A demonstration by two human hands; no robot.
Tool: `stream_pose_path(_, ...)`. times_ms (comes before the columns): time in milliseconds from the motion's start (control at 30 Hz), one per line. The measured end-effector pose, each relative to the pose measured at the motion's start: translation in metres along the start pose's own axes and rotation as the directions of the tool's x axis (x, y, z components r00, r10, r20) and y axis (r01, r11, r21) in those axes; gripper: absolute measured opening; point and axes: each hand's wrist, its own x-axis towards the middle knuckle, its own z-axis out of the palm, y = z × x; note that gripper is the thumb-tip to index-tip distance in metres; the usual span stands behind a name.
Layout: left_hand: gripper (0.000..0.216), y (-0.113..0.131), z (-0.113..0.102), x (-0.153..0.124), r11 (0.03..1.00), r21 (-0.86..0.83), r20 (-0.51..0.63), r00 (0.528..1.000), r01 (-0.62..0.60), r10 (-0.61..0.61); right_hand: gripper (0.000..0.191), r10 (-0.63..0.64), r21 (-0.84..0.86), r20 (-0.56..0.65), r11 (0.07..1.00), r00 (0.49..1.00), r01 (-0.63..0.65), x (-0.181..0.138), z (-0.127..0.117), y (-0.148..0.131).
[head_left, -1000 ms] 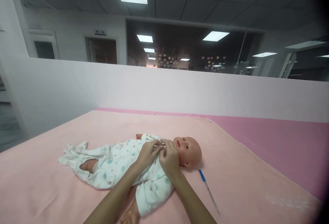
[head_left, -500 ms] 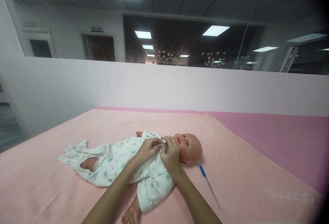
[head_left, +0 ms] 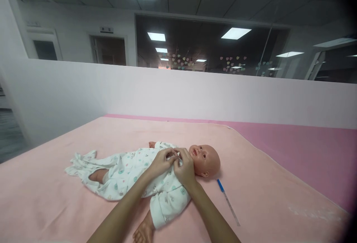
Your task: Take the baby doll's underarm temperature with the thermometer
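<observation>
A baby doll [head_left: 205, 158] lies on its back on a pale pink blanket [head_left: 251, 183], head to the right. It wears a white romper [head_left: 131, 172] with small coloured prints. My left hand [head_left: 161, 162] and my right hand [head_left: 184, 168] meet at the romper's neckline, just below the doll's chin. Both pinch the fabric there with closed fingers. One bare doll hand [head_left: 142, 232] shows near the bottom edge, under my forearms.
A thin thermometer with a blue tip [head_left: 227, 200] lies on the blanket right of the doll's head. A brighter pink sheet [head_left: 306, 150] covers the surface beyond the blanket. A white partition wall [head_left: 195, 94] stands behind.
My hands stay at the doll's collar, with only small finger shifts. The view has moved slightly.
</observation>
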Motion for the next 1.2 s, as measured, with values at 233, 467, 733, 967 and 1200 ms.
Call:
stream_pose_path(233, 0.005, -0.0021, 0.0039, 0.0002, 0.999, 0.043, -0.047, 0.998, -0.031, 0.033, 0.039, -0.003, 0.009, -0.018, 1.0, 1.0, 0.003, 0.0004, 0.0002, -0.0022)
stream_pose_path(467, 0.012, 0.0008, 0.0039, -0.0011, 0.999, -0.012, -0.048, 0.998, -0.046, 0.046, 0.033, -0.011, -0.016, -0.103, 1.0, 0.995, 0.01, -0.0004, 0.0021, 0.0011)
stream_pose_path(733, 0.02, 0.0017, 0.0022, -0.0015, 0.998, -0.006, -0.03, 0.998, -0.061, 0.061, 0.031, 0.055, 0.009, -0.154, 0.999, 0.987, -0.054, -0.0007, 0.0021, 0.0054)
stream_pose_path(967, 0.024, 0.0016, 0.0005, -0.0023, 0.994, 0.085, -0.02, 0.997, -0.069, 0.071, 0.028, 0.064, -0.002, -0.168, 0.998, 0.984, -0.065, -0.0011, 0.0015, 0.0076)
stream_pose_path(1200, 0.024, 0.0037, 0.0003, -0.0029, 0.987, 0.141, -0.017, 0.996, -0.082, 0.085, 0.028, 0.012, -0.053, -0.177, 0.998, 0.984, -0.021, -0.0013, 0.0018, 0.0066)
